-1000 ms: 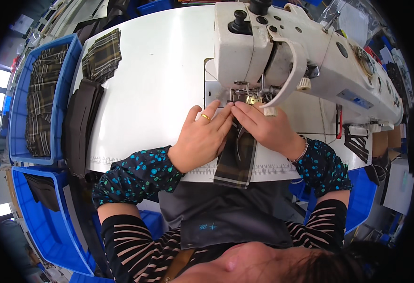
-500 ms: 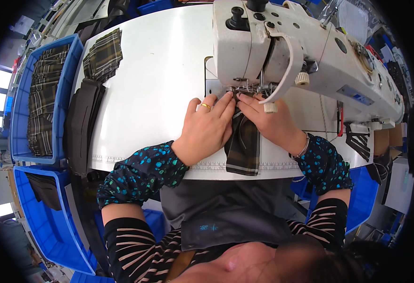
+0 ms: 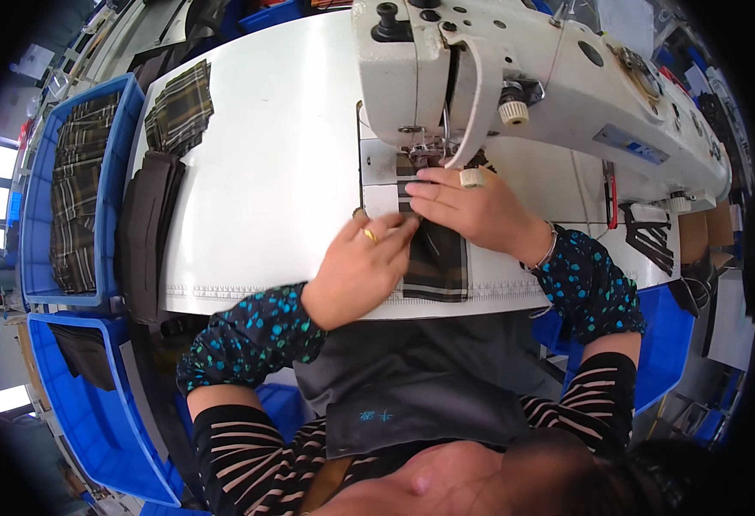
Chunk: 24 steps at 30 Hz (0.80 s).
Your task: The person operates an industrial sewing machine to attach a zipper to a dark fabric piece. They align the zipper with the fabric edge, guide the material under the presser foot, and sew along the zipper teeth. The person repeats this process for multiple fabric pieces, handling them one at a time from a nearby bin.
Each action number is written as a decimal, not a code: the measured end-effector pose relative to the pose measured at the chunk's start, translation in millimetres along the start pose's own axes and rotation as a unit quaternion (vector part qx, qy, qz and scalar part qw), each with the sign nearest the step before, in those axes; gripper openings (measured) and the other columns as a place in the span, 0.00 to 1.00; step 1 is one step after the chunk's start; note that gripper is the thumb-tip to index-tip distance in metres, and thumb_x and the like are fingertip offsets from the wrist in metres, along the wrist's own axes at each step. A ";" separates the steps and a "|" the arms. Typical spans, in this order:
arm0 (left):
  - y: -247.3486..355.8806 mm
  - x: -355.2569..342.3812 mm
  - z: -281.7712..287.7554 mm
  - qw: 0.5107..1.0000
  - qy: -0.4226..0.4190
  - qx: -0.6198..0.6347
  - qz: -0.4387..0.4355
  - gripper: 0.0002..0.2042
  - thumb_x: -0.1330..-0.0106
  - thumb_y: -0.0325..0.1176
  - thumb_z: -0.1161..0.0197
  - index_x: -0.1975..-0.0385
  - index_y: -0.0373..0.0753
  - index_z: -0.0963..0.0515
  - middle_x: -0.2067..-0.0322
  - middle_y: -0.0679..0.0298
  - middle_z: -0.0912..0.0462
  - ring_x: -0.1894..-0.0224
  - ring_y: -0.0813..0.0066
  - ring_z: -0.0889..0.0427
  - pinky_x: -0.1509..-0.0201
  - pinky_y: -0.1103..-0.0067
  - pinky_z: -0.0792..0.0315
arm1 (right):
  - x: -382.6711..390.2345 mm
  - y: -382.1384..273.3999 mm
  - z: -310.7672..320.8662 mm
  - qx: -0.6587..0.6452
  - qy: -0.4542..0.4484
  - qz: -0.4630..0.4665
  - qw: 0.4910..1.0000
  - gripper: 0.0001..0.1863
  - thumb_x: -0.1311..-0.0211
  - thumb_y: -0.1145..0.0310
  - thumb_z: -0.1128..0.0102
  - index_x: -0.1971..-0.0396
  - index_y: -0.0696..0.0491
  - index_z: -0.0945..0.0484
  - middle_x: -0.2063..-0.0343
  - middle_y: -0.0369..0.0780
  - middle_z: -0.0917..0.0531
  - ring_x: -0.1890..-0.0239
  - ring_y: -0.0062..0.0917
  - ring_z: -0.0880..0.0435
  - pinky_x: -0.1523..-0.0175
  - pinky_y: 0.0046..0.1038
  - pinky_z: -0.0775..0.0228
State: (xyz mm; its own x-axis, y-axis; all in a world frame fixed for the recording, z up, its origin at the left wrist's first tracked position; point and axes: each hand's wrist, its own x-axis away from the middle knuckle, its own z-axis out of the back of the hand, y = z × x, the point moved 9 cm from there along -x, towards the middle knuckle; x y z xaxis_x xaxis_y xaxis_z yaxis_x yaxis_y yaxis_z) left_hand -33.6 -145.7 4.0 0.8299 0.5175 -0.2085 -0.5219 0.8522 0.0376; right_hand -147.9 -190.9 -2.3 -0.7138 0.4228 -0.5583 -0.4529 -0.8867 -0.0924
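A brown plaid fabric piece (image 3: 443,268) lies on the white table under the sewing machine's needle area (image 3: 429,148), with a strip of it showing further up beside the metal plate. My right hand (image 3: 485,211) presses on this piece just in front of the needle, its fingers stretched out flat and pointing left. Nearer me, my left hand (image 3: 365,268) is at the left edge of the fabric. Its fingers are bent together on that edge and slightly blurred; a ring is on one finger. The fabric under both hands is partly hidden.
The white sewing machine (image 3: 515,77) fills the upper right. At left are a plaid stack (image 3: 180,107), dark folded pieces (image 3: 148,236), a blue bin (image 3: 119,185) of plaid pieces and a lower blue bin (image 3: 128,430). Red-handled snips (image 3: 610,196) lie right.
My left hand has come back from beside the needle toward me, to the fabric's left edge. My right fingers now lie straighter across the fabric. The view has shifted slightly.
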 end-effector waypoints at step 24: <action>-39.9 -29.5 -5.1 0.997 -0.022 0.000 0.077 0.34 0.41 0.55 0.26 0.39 0.39 0.20 0.39 0.64 0.19 0.36 0.61 0.22 0.37 0.65 0.27 | 36.0 -76.1 22.8 -0.061 -0.018 0.098 0.993 0.11 0.42 0.67 0.35 0.61 0.55 0.17 0.54 0.44 0.11 0.53 0.33 0.10 0.52 0.30 0.16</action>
State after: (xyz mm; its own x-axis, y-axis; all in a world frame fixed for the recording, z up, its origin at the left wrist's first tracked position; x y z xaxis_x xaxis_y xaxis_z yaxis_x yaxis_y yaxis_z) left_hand -38.3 -195.3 3.6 0.7480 0.6448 -0.1572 -0.6437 0.7625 0.0650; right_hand -151.3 -103.9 3.4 -0.8015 0.2439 -0.5459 -0.2364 -0.9679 -0.0853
